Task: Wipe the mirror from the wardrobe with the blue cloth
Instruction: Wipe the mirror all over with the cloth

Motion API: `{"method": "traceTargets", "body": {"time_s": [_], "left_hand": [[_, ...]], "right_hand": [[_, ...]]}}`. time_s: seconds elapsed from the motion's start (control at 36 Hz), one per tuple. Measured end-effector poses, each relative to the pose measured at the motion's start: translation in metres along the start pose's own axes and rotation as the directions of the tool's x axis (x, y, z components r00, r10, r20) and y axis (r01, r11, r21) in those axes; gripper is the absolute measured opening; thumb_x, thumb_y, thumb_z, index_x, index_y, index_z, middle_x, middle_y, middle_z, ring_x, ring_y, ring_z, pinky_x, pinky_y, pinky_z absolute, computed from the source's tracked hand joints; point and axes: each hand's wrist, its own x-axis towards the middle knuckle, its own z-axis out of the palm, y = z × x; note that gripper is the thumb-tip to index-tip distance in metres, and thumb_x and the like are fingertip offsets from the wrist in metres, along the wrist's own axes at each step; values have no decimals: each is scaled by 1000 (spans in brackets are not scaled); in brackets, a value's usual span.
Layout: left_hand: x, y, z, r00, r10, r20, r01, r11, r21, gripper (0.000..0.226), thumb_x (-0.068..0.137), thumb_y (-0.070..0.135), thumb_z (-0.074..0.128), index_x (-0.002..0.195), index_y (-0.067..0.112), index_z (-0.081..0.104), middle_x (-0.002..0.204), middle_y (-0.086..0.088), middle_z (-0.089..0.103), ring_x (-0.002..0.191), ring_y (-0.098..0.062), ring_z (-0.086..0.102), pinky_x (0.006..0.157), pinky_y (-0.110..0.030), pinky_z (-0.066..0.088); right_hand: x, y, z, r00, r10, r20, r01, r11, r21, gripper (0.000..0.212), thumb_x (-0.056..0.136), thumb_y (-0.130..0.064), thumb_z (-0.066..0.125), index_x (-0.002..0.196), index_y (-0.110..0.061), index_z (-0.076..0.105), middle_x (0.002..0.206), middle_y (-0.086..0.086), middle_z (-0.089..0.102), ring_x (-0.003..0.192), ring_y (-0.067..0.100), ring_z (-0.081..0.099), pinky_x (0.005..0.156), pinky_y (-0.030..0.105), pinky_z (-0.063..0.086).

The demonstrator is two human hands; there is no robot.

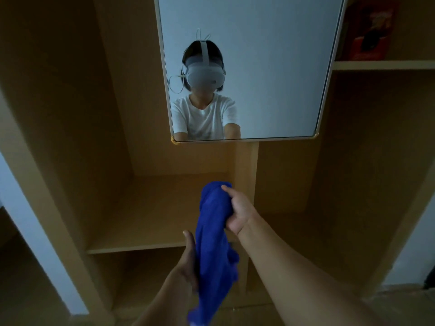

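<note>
No writing, label, brand or number can be read anywhere in this dim view. The red and black box (369,31) on the upper right shelf of the light wooden wardrobe (386,65) carries pale print on its face, but it is too dark and blurred to make out. The white headset reflected in the white-framed mirror (270,67) shows no legible mark.
</note>
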Motion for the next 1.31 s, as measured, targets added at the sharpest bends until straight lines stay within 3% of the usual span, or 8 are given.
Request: {"method": "traceTargets", "body": {"time_s": [0.22,0.31,0.42,0.5,0.67,1.06,1.22,1.31], "left_hand": [[-24,27,1,949,164,269,-132,982,-135,72,71,67,60,106,5,71,112,-20,66,95,-35,67,73,-42,55],[-27,38,11,962,218,166,-215,976,-36,49,63,38,69,100,5,70,94,-15,71,80,-30,68,70,-37,53],[-27,44,23,965,248,80,-249,969,0,30,74,29,58,91,6,65,75,-13,69,70,-27,65,62,-36,50],[-24,49,27,957,288,44,-284,956,-77,33,93,30,43,80,7,63,58,-11,67,49,-25,65,45,-30,51],[-28,46,41,917,381,117,-327,887,-327,50,96,40,34,72,7,63,52,-8,60,42,-20,59,41,-26,50],[-39,50,67,896,443,-28,-443,896,17,28,95,28,42,98,9,63,82,-10,73,77,-25,68,57,-31,50],[-39,66,67,512,833,-211,-518,495,698,40,92,40,51,129,28,43,122,4,52,102,-16,54,88,-41,49],[-47,71,83,808,584,-78,-463,711,530,58,83,66,48,125,27,46,120,3,52,106,-18,52,94,-39,43]], "right_hand": [[2,-13,-52,927,-58,-370,-62,950,-306,33,85,-16,56,117,-13,50,116,15,54,99,31,55,78,42,52],[1,-5,-64,901,-166,-400,-199,663,-722,56,90,-25,58,139,-11,34,125,12,50,98,26,54,69,36,52],[4,2,-64,854,-492,-166,-94,168,-981,64,92,-36,54,146,-23,23,142,4,39,127,26,41,97,41,41],[-1,2,-50,919,-394,15,211,458,-863,52,97,-44,43,145,-26,34,149,-1,35,135,21,35,107,38,30],[0,19,-55,976,-5,218,94,912,-399,100,66,-86,41,139,-18,47,140,5,50,129,24,46,112,49,30],[3,31,-53,988,-29,152,-11,968,252,58,82,-51,56,123,-10,62,116,21,65,107,39,62,81,49,52],[3,9,-46,977,-113,-182,143,977,157,38,95,-28,52,130,-14,51,121,16,60,104,35,58,79,45,50],[-2,-4,-40,901,-298,-316,267,954,-139,31,89,-23,64,116,-19,49,103,8,60,90,28,59,70,38,49]]}}
